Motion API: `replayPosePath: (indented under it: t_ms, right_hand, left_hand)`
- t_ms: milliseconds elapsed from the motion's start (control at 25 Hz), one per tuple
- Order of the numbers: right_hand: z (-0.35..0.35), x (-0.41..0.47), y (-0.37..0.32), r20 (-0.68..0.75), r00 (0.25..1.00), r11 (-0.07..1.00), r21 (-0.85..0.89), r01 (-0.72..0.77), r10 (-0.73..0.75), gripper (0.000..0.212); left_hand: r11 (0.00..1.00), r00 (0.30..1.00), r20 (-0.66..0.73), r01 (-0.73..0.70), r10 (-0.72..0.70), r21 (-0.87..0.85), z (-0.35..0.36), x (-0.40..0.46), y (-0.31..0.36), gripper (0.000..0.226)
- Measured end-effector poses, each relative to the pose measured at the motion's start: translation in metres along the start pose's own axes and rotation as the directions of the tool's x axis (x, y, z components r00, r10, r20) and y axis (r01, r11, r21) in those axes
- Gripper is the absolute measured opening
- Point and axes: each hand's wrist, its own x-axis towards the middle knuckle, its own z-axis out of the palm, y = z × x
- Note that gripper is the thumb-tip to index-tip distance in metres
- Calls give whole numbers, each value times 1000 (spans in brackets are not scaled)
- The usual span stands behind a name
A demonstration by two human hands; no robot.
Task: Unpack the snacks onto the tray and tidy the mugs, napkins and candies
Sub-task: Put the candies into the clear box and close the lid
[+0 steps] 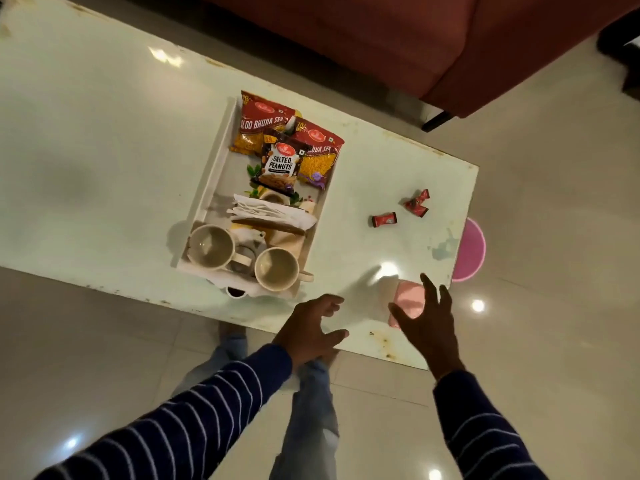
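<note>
Both grips are loose and hold nothing: my left hand [311, 327] hovers at the near table [104, 150] edge, my right hand [427, 318] spreads over a pink pack [408, 301]. Snack packets [280, 164], napkins [270, 213] and two mugs [277, 268] sit in the tray [211, 174]; candies [384, 220] lie right of it.

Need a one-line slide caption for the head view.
Both hands, left and right, open above the table edge; tray holds snacks and mugs, candies loose beside it.
</note>
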Motion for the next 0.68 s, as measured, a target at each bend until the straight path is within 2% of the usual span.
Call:
replayPosePath:
  t_ms: [80, 240, 440, 680]
  right_hand:
    - [20, 1, 9, -5, 998, 998, -3, -59, 59, 96]
    - [39, 16, 25, -39, 997, 996, 71, -60, 63, 90]
    - [42, 21, 43, -83, 995, 991, 110, 70, -61, 89]
    - [27, 3, 51, -3, 993, 956, 270, 117, -121, 94]
  left_hand:
    - [998, 1000, 15, 16, -16, 61, 7, 10, -4, 70]
    - [988, 999, 40, 0, -6, 157, 30, 26, 2, 93]
    - [972, 999, 51, -12, 0, 234, 69, 40, 24, 115]
    - [919, 985, 56, -170, 160, 357, 91, 55, 35, 141]
